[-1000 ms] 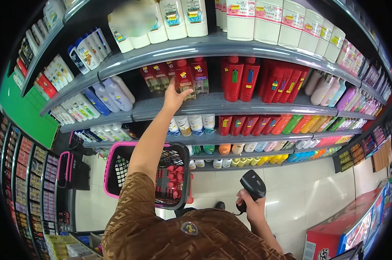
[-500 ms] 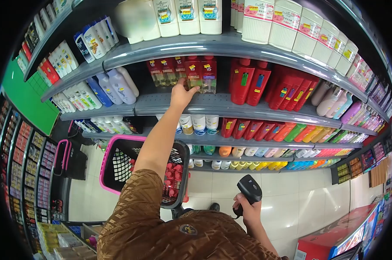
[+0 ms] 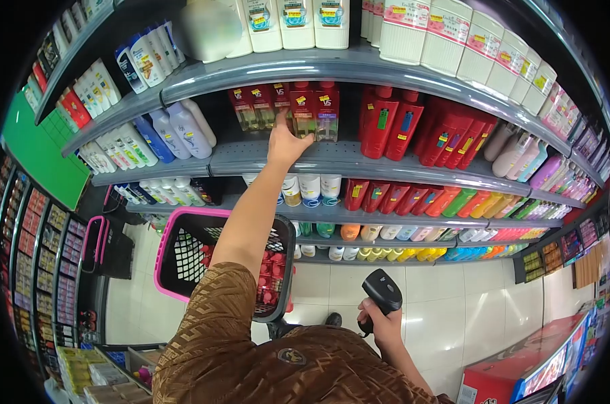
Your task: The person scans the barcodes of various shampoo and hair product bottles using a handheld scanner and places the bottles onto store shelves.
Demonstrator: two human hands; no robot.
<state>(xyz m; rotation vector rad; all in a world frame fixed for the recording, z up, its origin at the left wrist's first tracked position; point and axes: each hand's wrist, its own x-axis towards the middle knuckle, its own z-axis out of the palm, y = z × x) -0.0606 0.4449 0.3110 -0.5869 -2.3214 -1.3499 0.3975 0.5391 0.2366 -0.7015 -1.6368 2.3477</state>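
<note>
My left hand (image 3: 289,146) reaches onto the middle shelf. Its fingers lie along the left side of a red-topped VS hair-care bottle (image 3: 304,108), and its thumb crosses the lower front. A matching bottle (image 3: 328,111) stands close on the right, and several more VS bottles (image 3: 262,106) stand to the left, partly behind my fingers. All are upright with yellow stickers. Low on the right, my right hand (image 3: 383,325) is wrapped around the handle of a black barcode scanner (image 3: 383,291), whose head points up and away from me.
Under my left arm stands a black basket with a pink rim (image 3: 158,262), holding several red-capped bottles (image 3: 271,273). Tall red bottles (image 3: 379,124) occupy the shelf further right. White jugs (image 3: 297,27) line the shelf above. A red box (image 3: 507,370) is at lower right.
My left hand has shifted slightly on the VS bottle, which stays in place on the shelf. The right hand and scanner have moved a little left.
</note>
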